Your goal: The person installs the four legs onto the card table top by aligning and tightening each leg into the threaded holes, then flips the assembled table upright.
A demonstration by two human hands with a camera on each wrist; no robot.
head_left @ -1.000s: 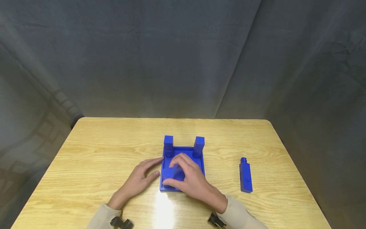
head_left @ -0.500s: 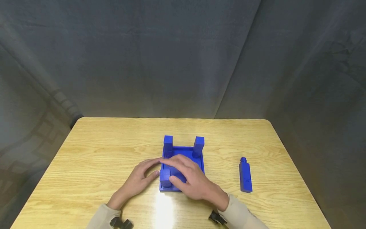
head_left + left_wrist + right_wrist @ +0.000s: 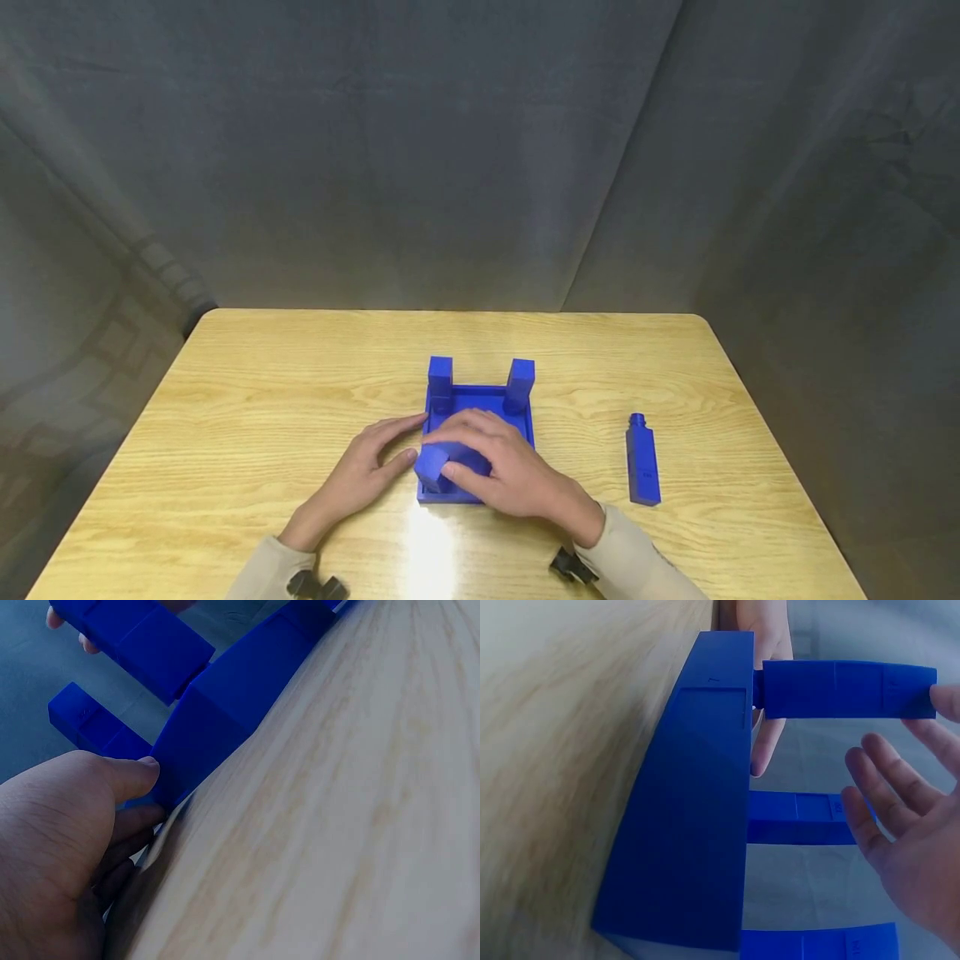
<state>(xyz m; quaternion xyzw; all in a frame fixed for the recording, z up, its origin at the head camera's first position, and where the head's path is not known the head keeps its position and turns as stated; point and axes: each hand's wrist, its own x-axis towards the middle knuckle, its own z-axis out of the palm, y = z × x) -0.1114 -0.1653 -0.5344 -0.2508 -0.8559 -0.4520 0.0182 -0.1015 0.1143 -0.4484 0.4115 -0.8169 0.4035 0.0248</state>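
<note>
A blue square panel with a raised rim (image 3: 491, 402) lies on the table, with three blue square legs standing on it. My right hand (image 3: 513, 477) pinches the top of the near-left leg (image 3: 430, 468) between thumb and a finger; its other fingers are spread out in the right wrist view. A narrow neck joins this leg (image 3: 821, 690) to the panel (image 3: 682, 802). My left hand (image 3: 367, 467) rests along the panel's left side, fingers extended, its thumb touching the edge in the left wrist view. The far-left leg (image 3: 440, 382) and far-right leg (image 3: 520, 383) stand upright.
A loose blue leg (image 3: 643, 465) with a threaded end lies on the wooden table (image 3: 285, 375) to the right. Dark grey curtains (image 3: 375, 167) hang behind and beside the table.
My right hand released the near-left leg, spread its fingers, then took hold of its top again. That leg has turned about its length. The left hand has stayed in place.
</note>
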